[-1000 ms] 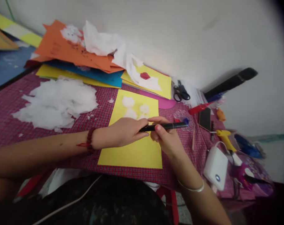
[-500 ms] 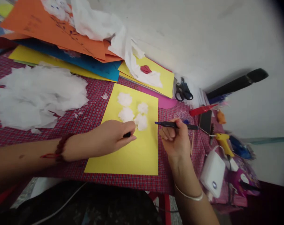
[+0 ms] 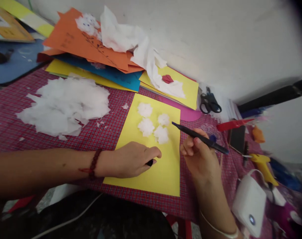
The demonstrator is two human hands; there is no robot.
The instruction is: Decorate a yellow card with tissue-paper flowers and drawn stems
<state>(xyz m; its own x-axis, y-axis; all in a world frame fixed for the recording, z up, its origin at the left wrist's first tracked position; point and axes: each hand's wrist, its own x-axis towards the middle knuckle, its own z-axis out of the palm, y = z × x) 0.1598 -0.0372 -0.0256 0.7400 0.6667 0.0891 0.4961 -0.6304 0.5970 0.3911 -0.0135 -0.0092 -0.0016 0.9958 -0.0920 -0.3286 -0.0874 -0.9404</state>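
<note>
A sheet of yellow paper (image 3: 151,181) lies on the table, with several white tissue-paper tufts (image 3: 146,127) on its upper half. My left hand (image 3: 133,160) rests over the sheet below the tufts, fingers closed on a small black cap (image 3: 150,162) that is mostly hidden. Over the sheet's right edge, my right hand (image 3: 200,152) grips a dark marker (image 3: 203,136). The marker slants, its blue tip pointing up-left beside the tufts, apparently above the paper.
A heap of torn white tissue (image 3: 66,104) lies at left. Behind are stacked coloured papers (image 3: 86,49) and crumpled tissue (image 3: 123,35). Scissors (image 3: 210,102), a phone (image 3: 237,139), a yellow glue gun (image 3: 263,166) and a white box-shaped device (image 3: 250,202) sit at right.
The view has turned left. My left hand has drawn back a little from the tufts. The marker has tilted, and its tip has come in over the sheet.
</note>
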